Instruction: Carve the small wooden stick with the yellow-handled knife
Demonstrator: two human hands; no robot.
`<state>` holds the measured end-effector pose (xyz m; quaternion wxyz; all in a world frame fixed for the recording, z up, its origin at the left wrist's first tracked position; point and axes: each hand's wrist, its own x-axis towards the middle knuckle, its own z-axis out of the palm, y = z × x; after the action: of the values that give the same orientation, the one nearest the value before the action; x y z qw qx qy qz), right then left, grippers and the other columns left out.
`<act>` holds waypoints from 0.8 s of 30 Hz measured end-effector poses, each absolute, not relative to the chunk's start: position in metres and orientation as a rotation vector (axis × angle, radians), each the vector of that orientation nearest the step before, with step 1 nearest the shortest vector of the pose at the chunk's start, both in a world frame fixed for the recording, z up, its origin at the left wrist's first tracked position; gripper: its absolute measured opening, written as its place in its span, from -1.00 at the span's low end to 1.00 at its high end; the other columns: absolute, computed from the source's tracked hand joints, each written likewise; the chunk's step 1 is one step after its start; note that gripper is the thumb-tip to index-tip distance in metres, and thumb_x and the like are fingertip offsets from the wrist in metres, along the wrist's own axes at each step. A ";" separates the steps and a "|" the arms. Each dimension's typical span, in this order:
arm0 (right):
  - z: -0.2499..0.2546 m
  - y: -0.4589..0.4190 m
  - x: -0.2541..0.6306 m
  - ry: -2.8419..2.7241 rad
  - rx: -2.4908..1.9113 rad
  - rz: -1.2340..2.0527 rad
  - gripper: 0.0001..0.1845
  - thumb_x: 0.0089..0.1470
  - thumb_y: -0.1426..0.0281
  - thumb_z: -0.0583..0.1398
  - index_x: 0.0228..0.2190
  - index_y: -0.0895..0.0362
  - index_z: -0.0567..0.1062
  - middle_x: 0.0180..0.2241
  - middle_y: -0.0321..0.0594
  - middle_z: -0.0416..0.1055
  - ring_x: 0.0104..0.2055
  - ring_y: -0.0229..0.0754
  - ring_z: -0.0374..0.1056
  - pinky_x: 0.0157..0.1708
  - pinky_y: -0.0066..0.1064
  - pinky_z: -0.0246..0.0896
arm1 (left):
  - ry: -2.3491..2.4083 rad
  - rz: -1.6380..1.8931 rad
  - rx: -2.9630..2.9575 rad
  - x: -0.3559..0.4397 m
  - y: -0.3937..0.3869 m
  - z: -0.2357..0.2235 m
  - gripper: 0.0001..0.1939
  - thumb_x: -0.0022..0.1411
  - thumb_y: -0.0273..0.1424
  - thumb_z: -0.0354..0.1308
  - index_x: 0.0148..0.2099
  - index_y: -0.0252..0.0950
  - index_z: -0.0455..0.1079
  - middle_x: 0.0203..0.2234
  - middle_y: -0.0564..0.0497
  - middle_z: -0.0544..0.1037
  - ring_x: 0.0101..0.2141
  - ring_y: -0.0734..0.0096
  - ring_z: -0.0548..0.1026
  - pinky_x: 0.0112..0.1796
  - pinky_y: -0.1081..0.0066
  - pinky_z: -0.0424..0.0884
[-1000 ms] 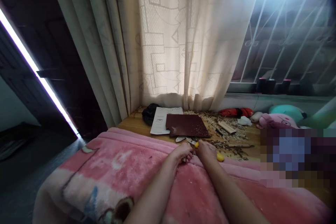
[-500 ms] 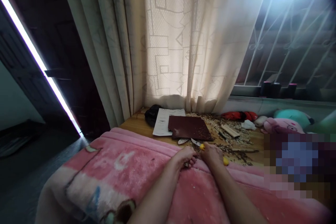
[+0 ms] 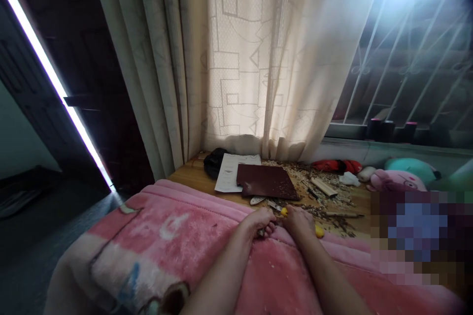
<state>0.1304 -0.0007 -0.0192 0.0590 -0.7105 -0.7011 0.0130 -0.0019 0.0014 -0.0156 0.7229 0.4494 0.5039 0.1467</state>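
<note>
My right hand (image 3: pixel 300 222) is wrapped round the yellow handle of a knife (image 3: pixel 319 231), whose short pale blade points up and left past my left hand. Beside it, my left hand (image 3: pixel 263 220) is closed, fingers curled under. A small bit of something shows below those fingers, too little of it to name. Both hands are close together over the edge of a pink blanket (image 3: pixel 177 226). Just beyond the blade lie a dark red board (image 3: pixel 266 181) and a small pale oval piece (image 3: pixel 257 200).
Wood shavings (image 3: pixel 299 170) litter the wooden tabletop (image 3: pixel 192 172). Among them lie a pale wood block (image 3: pixel 324 187) and a thin stick (image 3: pixel 343 215). White papers (image 3: pixel 227 172), a black bag (image 3: pixel 214 162), a red bundle (image 3: pixel 336 165), a crumpled tissue (image 3: pixel 349 179) and a pink plush toy (image 3: pixel 397 178) stand behind.
The view has shifted, so the scene sits slightly further right. The knife blade has tipped and drawn back a little towards my hands; both hands keep their grip.
</note>
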 end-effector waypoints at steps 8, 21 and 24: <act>-0.021 0.002 0.130 -2.116 -2.172 0.072 -0.68 -0.22 0.17 0.01 -0.41 0.07 0.35 -0.39 -0.21 0.36 -0.29 -0.19 0.24 -0.35 -0.41 0.04 | 1.108 0.314 0.989 -0.002 0.005 -0.021 -0.82 -0.04 -0.37 -0.07 -0.58 -0.32 0.05 -0.80 0.23 0.05 -0.82 0.76 -0.01 -0.77 0.66 -0.09; -0.032 0.010 0.125 -2.050 -2.183 0.071 -0.76 -0.18 0.38 -0.01 -0.40 0.06 0.36 -0.40 -0.20 0.37 -0.29 -0.24 0.25 -0.35 -0.45 0.03 | 1.216 0.404 1.101 0.003 0.005 -0.023 -0.87 -0.06 -0.43 -0.11 -0.60 -0.33 0.07 -0.83 0.21 0.08 -0.83 0.72 0.04 -0.78 0.64 -0.02; -0.032 0.012 0.125 -2.025 -2.187 0.066 -0.76 -0.17 0.41 -0.03 -0.40 0.09 0.36 -0.39 -0.18 0.37 -0.29 -0.24 0.26 -0.35 -0.46 0.02 | 1.233 0.410 1.132 0.005 0.003 -0.026 -0.87 -0.05 -0.41 -0.10 -0.58 -0.32 0.07 -0.82 0.20 0.10 -0.83 0.71 0.05 -0.78 0.64 -0.01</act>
<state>0.1245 0.0121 -0.0318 0.0799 -0.7313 -0.6770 0.0220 0.0046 0.0031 -0.0258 0.6512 0.4984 0.5430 0.1806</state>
